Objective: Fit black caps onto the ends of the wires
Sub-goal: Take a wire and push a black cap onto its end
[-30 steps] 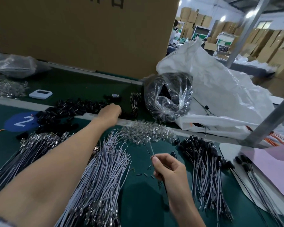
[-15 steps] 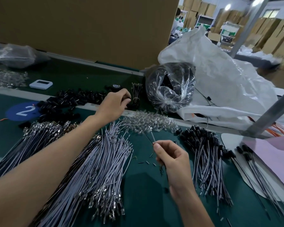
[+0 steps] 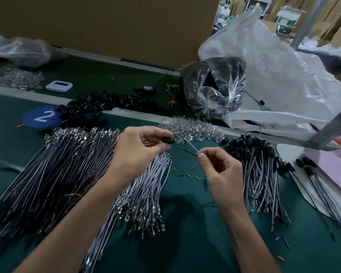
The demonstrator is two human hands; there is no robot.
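The left hand (image 3: 138,154) pinches one black cap (image 3: 168,140) between thumb and forefinger. The right hand (image 3: 221,172) pinches a single wire (image 3: 193,149) close to its end, so that a short piece stands out from the fingertips and points toward the cap. Cap and wire tip are near each other but apart, both held above the green table (image 3: 185,243).

I judge that the step in hand is the bringing together: the cap and the wire are both taken up but not yet joined. The next move calls for turning the open side of the cap to the wire tip and pushing it on straight. Which side of the cap faces the wire I cannot tell; it is too small and dark.

The loose caps (image 3: 106,103) lie far left, the uncapped wires (image 3: 142,194) under the left forearm, and the capped wires (image 3: 252,146) at the right.
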